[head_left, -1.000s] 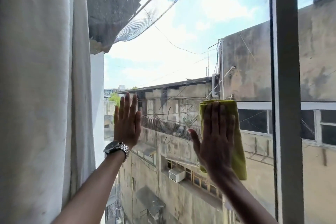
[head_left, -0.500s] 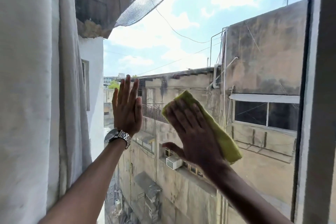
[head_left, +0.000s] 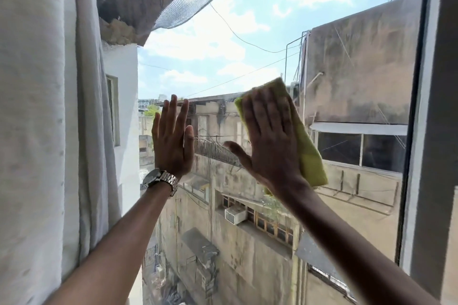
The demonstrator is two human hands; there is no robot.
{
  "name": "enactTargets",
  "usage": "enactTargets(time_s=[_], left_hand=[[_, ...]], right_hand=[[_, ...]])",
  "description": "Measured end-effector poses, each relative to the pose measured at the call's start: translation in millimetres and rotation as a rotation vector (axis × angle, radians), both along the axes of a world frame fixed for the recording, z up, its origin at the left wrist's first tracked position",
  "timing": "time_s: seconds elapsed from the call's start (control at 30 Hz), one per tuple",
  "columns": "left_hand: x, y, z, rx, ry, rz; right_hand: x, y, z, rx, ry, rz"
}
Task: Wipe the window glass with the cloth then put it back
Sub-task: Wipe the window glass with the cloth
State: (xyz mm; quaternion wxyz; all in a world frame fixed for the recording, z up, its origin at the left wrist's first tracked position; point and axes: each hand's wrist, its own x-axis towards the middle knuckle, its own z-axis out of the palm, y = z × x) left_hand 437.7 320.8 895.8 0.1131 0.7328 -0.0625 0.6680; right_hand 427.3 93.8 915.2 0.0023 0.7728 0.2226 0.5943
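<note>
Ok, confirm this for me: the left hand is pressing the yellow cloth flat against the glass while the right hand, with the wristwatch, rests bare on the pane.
The hands are swapped. In the head view the right hand presses the yellow cloth flat against the glass, while the left hand, with the wristwatch, rests bare on the pane.

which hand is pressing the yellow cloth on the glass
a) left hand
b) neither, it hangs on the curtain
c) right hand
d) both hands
c: the right hand lies flat over the yellow cloth against the window glass, while the left hand, wearing the watch, is bare.
</note>
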Motion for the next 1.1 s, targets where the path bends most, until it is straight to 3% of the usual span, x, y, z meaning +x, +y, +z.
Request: enactTargets(time_s=[0.1,0.2,0.37,0.53,0.67,0.8,1.0,1.1], left_hand=[[-2,0,-1,-0.002,-0.003,-0.001],[-2,0,-1,-0.005,0.005,-0.006],[0,1,0,-0.005,-0.014,-0.015],[4,2,-1,-0.006,-0.033,-0.017],[2,2,0,-0.004,-0.024,-0.015],[1,3,-1,0.002,-0.031,-0.004],[5,6,-1,0.011,-0.034,-0.008],[7,8,-1,0.008,-0.042,-0.01]], right_hand=[[0,-5,-48,-0.294,0.031,0.027],[-1,-40,-89,-0.391,0.038,0.031],[1,-77,-63,-0.141,-0.056,-0.019],[-3,-23,2,0.106,-0.011,-0.018],[-6,8,-11,-0.187,0.041,0.058],[-1,-37,-6,-0.457,-0.028,0.056],[-7,-25,55,-0.063,-0.039,0.023],[-11,16,33,-0.101,-0.005,0.059]])
